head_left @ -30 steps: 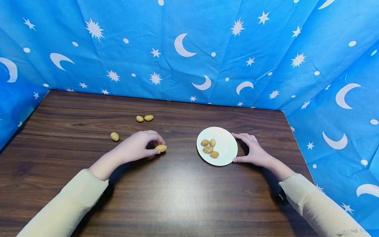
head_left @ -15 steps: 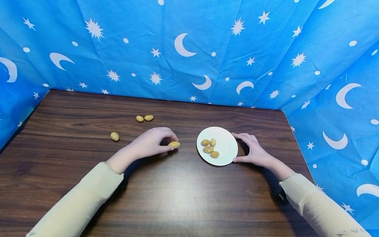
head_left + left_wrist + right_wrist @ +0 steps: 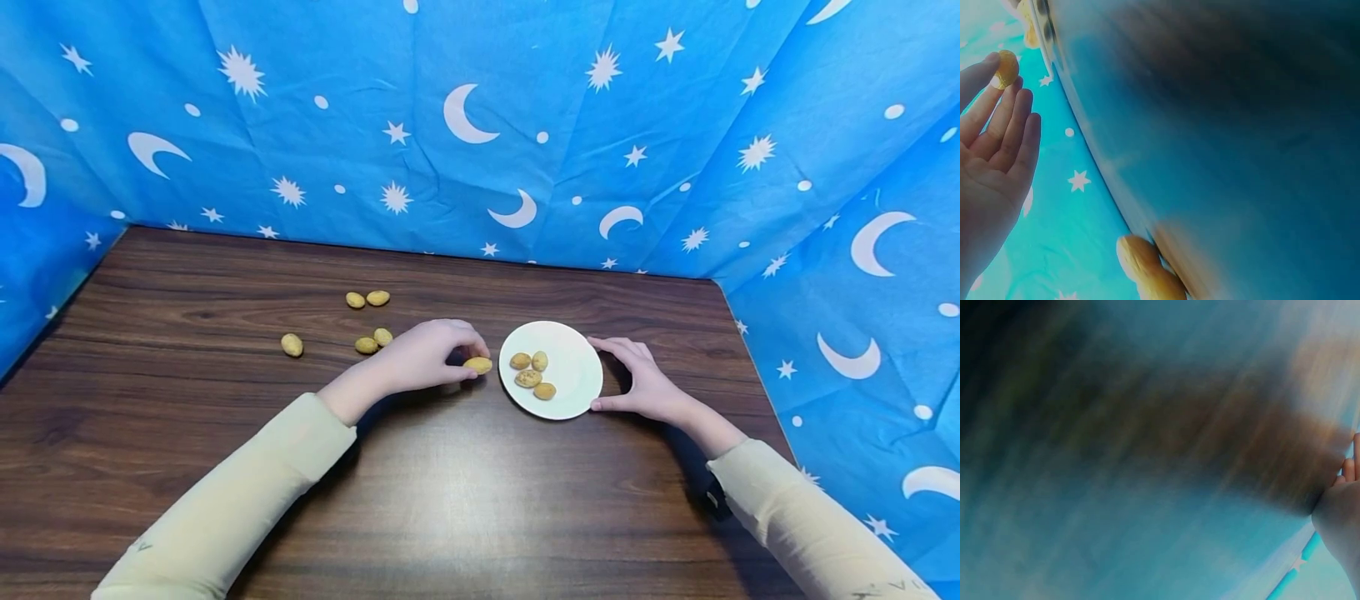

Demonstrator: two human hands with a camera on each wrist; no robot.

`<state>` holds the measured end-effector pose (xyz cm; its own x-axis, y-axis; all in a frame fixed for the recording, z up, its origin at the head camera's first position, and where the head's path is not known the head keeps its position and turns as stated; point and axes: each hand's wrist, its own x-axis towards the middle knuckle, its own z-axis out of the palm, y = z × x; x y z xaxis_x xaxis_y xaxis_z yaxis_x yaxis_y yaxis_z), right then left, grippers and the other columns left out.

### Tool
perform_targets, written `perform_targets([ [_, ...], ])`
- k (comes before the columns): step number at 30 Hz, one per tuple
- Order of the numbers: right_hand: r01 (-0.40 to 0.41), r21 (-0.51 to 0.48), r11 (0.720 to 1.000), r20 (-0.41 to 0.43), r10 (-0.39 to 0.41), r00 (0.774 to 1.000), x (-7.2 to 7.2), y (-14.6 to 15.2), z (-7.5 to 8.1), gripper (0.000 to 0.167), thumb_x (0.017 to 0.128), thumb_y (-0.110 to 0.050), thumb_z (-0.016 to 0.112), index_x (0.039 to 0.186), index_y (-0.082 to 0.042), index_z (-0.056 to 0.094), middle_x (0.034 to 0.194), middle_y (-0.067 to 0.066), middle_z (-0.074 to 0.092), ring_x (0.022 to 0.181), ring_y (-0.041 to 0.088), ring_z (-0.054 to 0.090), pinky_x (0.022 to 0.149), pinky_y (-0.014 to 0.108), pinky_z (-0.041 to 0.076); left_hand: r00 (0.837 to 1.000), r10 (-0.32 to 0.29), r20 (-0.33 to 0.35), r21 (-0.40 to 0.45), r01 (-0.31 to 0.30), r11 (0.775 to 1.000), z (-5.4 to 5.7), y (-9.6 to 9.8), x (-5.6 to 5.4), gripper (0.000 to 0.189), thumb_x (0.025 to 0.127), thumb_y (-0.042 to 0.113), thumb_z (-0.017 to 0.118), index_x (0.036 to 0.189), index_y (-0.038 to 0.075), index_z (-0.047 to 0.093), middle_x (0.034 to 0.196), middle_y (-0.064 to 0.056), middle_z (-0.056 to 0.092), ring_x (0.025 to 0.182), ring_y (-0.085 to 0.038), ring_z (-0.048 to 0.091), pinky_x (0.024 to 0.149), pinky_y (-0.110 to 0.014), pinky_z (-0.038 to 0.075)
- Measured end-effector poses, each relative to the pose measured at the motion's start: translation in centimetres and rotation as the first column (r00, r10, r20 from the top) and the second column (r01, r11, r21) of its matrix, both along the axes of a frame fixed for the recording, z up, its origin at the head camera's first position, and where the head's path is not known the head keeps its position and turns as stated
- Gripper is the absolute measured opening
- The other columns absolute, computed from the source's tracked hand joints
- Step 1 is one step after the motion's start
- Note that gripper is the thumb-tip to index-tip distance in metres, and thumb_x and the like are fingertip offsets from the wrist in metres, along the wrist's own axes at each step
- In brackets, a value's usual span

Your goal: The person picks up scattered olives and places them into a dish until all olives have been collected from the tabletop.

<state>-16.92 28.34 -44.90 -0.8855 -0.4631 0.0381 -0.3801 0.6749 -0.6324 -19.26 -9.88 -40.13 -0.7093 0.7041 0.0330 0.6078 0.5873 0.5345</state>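
My left hand [image 3: 431, 354] pinches a yellow oval piece [image 3: 477, 365], like a small potato, between thumb and fingers. It is just left of the white plate [image 3: 577, 379], a small gap away. The left wrist view shows the same oval piece [image 3: 1005, 70] at the fingertips. Several similar yellow-brown pieces [image 3: 528, 379] lie on the plate's left half; one is speckled. My right hand [image 3: 645, 387] holds the plate's right rim, thumb on the near side and fingers on the far side. In the right wrist view only part of the right hand [image 3: 1341, 506] shows.
Behind the left hand lie two oval pieces [image 3: 367, 345] close together, with another pair [image 3: 378, 298] farther back. A single piece [image 3: 292, 345] lies farther left. The dark wooden table [image 3: 465, 500] meets a blue curtain [image 3: 345, 150] at its back and sides.
My left hand has moved right with the oval piece toward the plate, uncovering two pieces behind it. The right hand and plate have stayed in place.
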Motion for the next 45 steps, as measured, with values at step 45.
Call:
perform_targets([
  [45, 0.000, -0.003, 1.000, 0.007, 0.000, 1.000, 0.1, -0.1, 0.0, 0.092, 0.077, -0.021, 0.096, 0.155, -0.006, 0.050, 0.150, 0.022, 0.053, 0.139, 0.043, 0.039, 0.113, 0.060, 0.027, 0.980, -0.181, -0.083, -0.049, 0.177, 0.983, -1.4, 10.7, -2.3, 0.019, 0.093, 0.012, 0.080, 0.112, 0.013, 0.080, 0.106, -0.001, 0.074, 0.097, -0.014, 0.062, 0.095, -0.033, 0.053],
])
